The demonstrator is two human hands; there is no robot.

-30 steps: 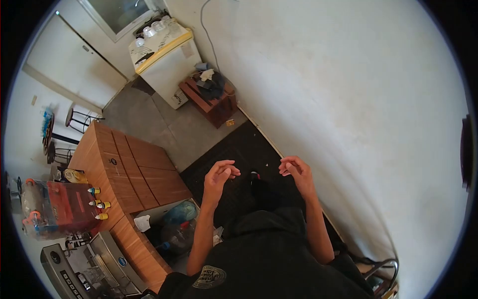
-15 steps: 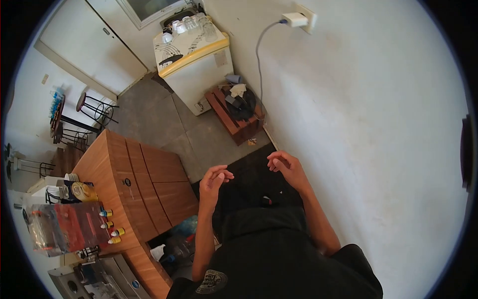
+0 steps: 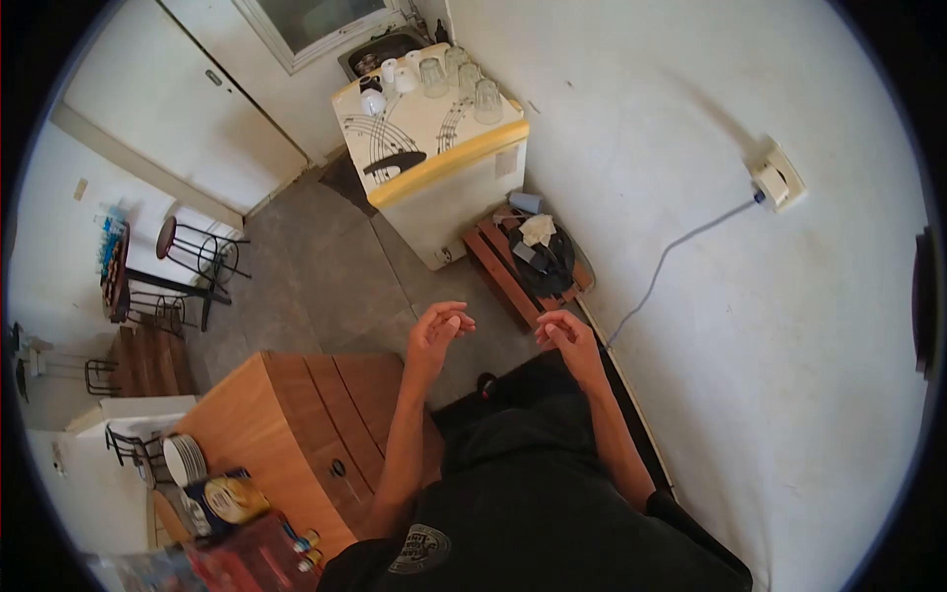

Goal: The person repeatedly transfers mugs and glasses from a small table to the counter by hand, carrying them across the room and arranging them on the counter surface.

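My left hand (image 3: 440, 330) is held out in front of my body, fingers loosely curved and apart, with nothing in it. Level with it on the right, my right hand (image 3: 568, 338) is also empty, its fingers bent and spread. A gap separates the two hands, and neither touches anything. Beyond them on the floor stands a reddish-brown wooden box (image 3: 500, 276) with a black bag, a pale cloth and a blue-grey cup on top. A white freezer (image 3: 434, 219) with a yellow edge stands behind it, carrying glasses and white cups.
A wooden counter (image 3: 247, 405) at the lower left bears stacked plates (image 3: 184, 460) and a yellow packet (image 3: 235, 499). Stools (image 3: 167, 238) and a small table stand farther left. On the right wall, a cable (image 3: 669, 253) hangs from a plugged-in adapter (image 3: 773, 184).
The view has moved forward: freezer, box and wall socket appear nearer, and the counter has slid down and left. Both hands stay raised, empty and about as far apart as before.
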